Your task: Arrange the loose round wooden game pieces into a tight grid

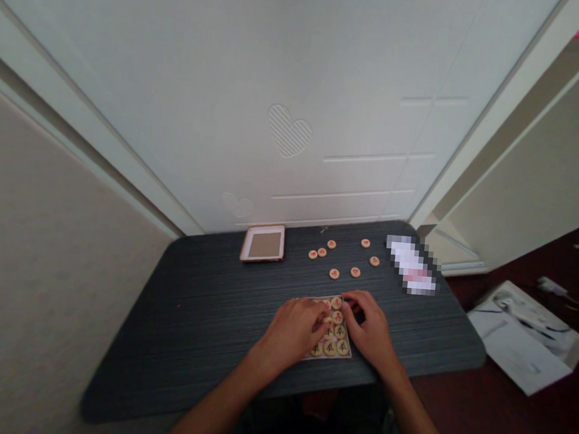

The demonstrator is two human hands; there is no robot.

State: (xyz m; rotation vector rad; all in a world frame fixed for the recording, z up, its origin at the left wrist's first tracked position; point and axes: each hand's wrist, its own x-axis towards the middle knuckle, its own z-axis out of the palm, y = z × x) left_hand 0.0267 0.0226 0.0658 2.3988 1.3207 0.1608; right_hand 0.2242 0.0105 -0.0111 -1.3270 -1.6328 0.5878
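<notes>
A shallow, square-cornered box [347, 357] of round Chinese chess pieces lies near the table's front edge. Rows of pieces fill its visible part, some with red characters and some with black. My left hand [297, 326] covers the box's left side, its fingers curled and pinched on a Chinese chess piece [328, 321] just above the rows. Those fingers partly hide the piece. At the upper right corner of the box, my right hand [370, 327] grips the edge with curved fingers and thumb.
Several loose red-character pieces [355, 272] are scattered behind the box on the dark table [186, 316]. A shallow lid [263, 244] sits at the back, by the white heart-patterned panel [228, 105]. A blurred-out item [411, 265] lies at right; a white carton [531, 336] is on the floor.
</notes>
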